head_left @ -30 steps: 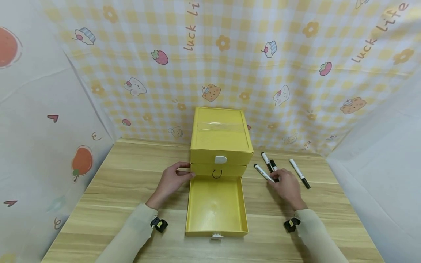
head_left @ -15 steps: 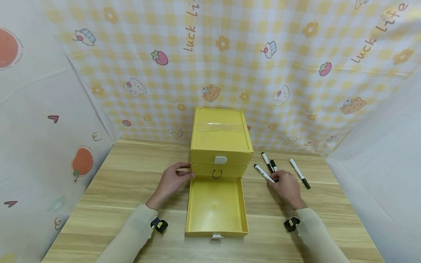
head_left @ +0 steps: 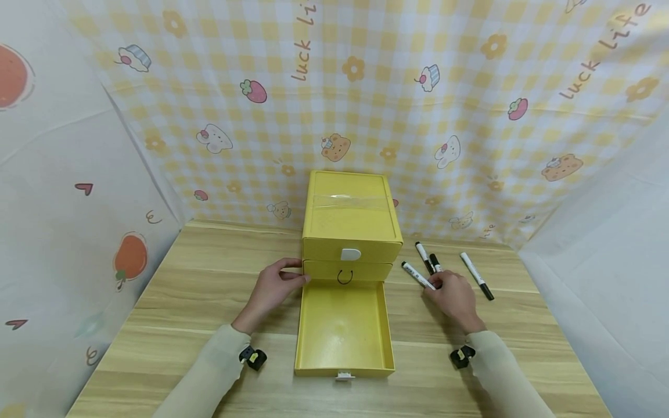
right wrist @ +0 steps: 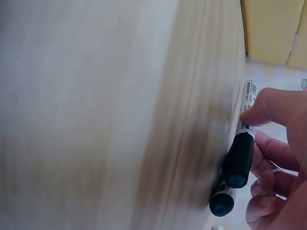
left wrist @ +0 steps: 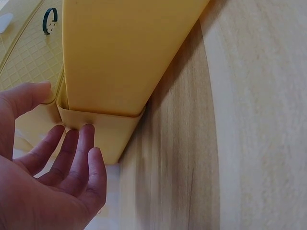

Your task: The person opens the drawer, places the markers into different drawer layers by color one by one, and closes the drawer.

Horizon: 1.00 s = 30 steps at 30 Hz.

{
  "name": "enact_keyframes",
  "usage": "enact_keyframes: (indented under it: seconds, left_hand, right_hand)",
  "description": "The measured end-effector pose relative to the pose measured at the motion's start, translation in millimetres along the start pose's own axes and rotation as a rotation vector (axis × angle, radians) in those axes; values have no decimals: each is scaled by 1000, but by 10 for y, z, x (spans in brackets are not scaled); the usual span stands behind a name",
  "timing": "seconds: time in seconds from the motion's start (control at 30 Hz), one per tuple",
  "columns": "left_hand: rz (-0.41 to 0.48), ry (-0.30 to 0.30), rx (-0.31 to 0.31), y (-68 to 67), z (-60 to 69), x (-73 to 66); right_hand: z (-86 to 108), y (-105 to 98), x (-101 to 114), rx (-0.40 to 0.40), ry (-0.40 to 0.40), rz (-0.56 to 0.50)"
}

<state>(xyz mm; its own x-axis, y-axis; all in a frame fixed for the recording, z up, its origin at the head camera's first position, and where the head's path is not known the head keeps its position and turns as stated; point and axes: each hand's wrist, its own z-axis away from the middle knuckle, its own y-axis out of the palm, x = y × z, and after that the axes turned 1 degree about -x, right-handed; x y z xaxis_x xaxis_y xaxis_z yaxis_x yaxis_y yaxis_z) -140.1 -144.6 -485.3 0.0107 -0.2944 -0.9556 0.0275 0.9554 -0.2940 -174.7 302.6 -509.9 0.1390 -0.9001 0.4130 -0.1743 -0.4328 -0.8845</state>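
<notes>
white marker (head_left: pixel 417 275) with black ends is over the surface (head_left: pixel 219 249), to the right of the yellow box. the right hand (head_left: pixel 456 297) pinches it between the thumb and the fingers. from the right wrist, its black cap points down past the hand, and a second marker (right wrist: pixel 222 204) is partly hidden under it. i can't tell if the pinched marker is lifted.

just beside it, two more markers lie close together: one (head_left: pixel 424 255) is a bit farther back, and one (head_left: pixel 435 262) is partly behind the hand. another marker (head_left: pixel 473 271) lies apart, on the far right.

the yellow box (head_left: pixel 355 223) has drawers stacked up, with clear tape over its top. its bottom drawer (head_left: pixel 342 331) is pulled out, with a small white tab (head_left: pixel 344 376) in front. the drawer over it has a black loop (head_left: pixel 344 283), and the top one has a white handle (head_left: pixel 351 254).

the left hand (head_left: pixel 273 284) is at the box's left front corner, its fingers loose and spread, not wrapped round anything.

behind is a yellow and white checked cloth (head_left: pixel 235 35).
</notes>
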Motion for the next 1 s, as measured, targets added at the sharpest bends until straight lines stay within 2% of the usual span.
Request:
enact_keyframes:
  seconds: [0.5,1.0]
  left_hand:
    - [9,8,5,-5,-1,5]
    - [1,15,9,-11,1,0]
  right_hand:
    - [78,-16,128,7,-13,-11]
    - [159,-171,284,5,-126,6]
